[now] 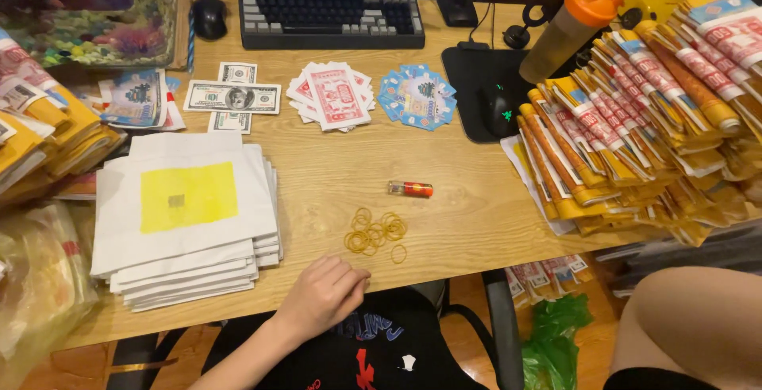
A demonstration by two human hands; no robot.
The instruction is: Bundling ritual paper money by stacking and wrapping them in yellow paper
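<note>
Yellow rubber bands (375, 231) lie near the left hand's (321, 295) curled fingers (353, 277).

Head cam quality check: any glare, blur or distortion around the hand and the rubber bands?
Head view: warm, even light; the left hand near the rubber bands is sharp with no motion blur and casts only a soft shadow on the wooden desk. Mild sheen on the plastic bag at lower left. The wide lens bows the desk edges, and the stacked paper bundles soften toward the right corner.

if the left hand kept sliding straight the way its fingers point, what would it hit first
Most likely the loose pile of rubber bands lying just beyond the left hand on the wooden desk; the small red lighter lies farther along.
</note>
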